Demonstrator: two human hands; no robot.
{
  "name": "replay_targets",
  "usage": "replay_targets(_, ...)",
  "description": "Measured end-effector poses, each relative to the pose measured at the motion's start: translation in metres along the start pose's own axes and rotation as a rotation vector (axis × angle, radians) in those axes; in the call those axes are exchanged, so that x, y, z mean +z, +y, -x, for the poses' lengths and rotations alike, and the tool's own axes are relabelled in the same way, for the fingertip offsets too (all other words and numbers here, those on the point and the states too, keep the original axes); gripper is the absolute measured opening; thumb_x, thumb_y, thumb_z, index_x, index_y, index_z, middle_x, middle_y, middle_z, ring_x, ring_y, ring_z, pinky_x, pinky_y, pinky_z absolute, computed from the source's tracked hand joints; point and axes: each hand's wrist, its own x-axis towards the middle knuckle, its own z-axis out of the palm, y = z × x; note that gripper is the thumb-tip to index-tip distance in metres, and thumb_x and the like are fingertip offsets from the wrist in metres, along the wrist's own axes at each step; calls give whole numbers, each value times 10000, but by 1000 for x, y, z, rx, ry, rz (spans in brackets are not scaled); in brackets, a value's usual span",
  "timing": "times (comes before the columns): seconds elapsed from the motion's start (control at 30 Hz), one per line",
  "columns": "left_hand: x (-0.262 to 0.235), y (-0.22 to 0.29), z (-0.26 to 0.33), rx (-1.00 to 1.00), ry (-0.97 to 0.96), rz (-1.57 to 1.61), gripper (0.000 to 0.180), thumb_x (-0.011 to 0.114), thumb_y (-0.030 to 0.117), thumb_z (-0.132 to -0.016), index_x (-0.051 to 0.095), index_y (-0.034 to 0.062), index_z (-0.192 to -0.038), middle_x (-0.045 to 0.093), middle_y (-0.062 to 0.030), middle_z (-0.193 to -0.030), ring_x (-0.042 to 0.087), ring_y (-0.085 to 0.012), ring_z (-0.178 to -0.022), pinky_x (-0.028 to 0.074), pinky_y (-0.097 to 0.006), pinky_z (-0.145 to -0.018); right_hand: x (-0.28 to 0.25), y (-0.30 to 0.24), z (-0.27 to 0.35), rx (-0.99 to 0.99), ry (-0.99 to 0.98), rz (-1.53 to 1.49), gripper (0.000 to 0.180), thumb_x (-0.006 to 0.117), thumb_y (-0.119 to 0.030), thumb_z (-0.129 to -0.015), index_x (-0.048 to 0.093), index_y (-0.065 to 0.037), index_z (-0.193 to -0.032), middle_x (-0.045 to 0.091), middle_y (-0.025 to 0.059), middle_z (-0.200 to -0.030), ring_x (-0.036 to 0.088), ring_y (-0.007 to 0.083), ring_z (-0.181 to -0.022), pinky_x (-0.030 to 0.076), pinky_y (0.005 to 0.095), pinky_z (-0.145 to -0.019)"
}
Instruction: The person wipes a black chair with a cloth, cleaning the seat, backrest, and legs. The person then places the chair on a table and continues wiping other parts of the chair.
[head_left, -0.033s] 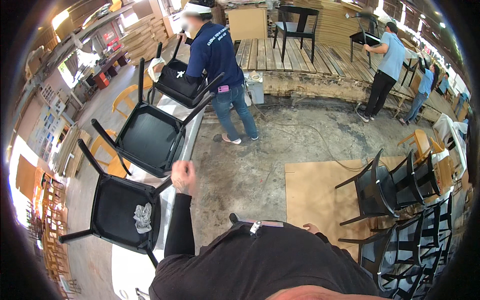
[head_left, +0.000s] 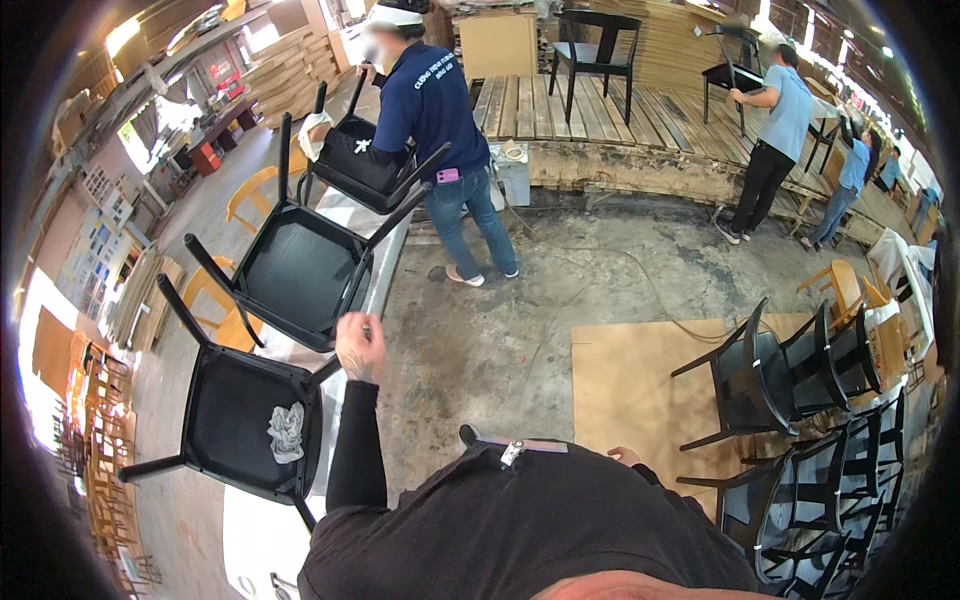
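My left hand [head_left: 361, 347] is closed, its fingers curled at the upper end of a leg of the nearest black chair [head_left: 245, 400], which lies upside down. A crumpled grey cloth [head_left: 286, 434] rests on the underside of that chair's seat. Just beyond it stands a second upturned black chair [head_left: 300, 268], its legs pointing up. My right hand [head_left: 624, 456] hangs low beside my body; only part of it shows, and its fingers are mostly hidden. Both chairs sit on a long white-covered table [head_left: 262, 535] at my left.
Ahead left, a person in a navy shirt [head_left: 430, 100] works at a third upturned black chair [head_left: 362, 165]. Black chairs [head_left: 760, 370] crowd the right side beside a cardboard sheet [head_left: 640, 375]. A slatted wooden platform [head_left: 520, 105] carries another chair [head_left: 592, 60]. A hose [head_left: 640, 265] crosses the floor.
My left hand has shifted slightly up and to the left at the chair leg. The chairs and the cloth stay as they were.
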Motion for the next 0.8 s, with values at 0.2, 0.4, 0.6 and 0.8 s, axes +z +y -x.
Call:
replay_targets(0.2, 12, -22, -52, -358, -332, -163, 348, 608, 398, -877, 667, 54, -873, 677, -156, -908, 640, -362, -920, 486, -463, -803, -23, 9, 14, 155, 98, 68, 427, 672, -125, -770, 649, -10, -1180, 716, 145, -811, 704, 201, -626, 577, 328, -648)
replay_targets(0.4, 38, -25, -51, -467, -696, -458, 451, 634, 492, -790, 720, 73, -933, 712, -174, -972, 681, -337, -969, 520, -440, -862, -21, 19, 34, 152, 32, -13, 377, 628, -120, -805, 640, -1, -1162, 719, 150, -817, 706, 209, -629, 579, 333, -665)
replay_targets(0.6, 24, -42, -61, -355, -575, -257, 426, 643, 444, -773, 706, 33, -866, 702, -209, -911, 674, -367, -937, 520, -451, -834, 11, 44, 34, 147, 125, -67, 345, 635, -203, -792, 698, -76, -1106, 729, 155, -901, 716, 259, -812, 568, 360, -784)
replay_targets(0.8, 22, -51, -57, -460, -676, -396, 492, 596, 410, -751, 710, -11, -978, 680, -265, -1032, 657, -398, -1004, 501, -445, -907, 18, 63, 29, 166, 118, 43, 321, 655, -264, -771, 730, -111, -1043, 725, 168, -975, 681, 296, -996, 533, 401, -880)
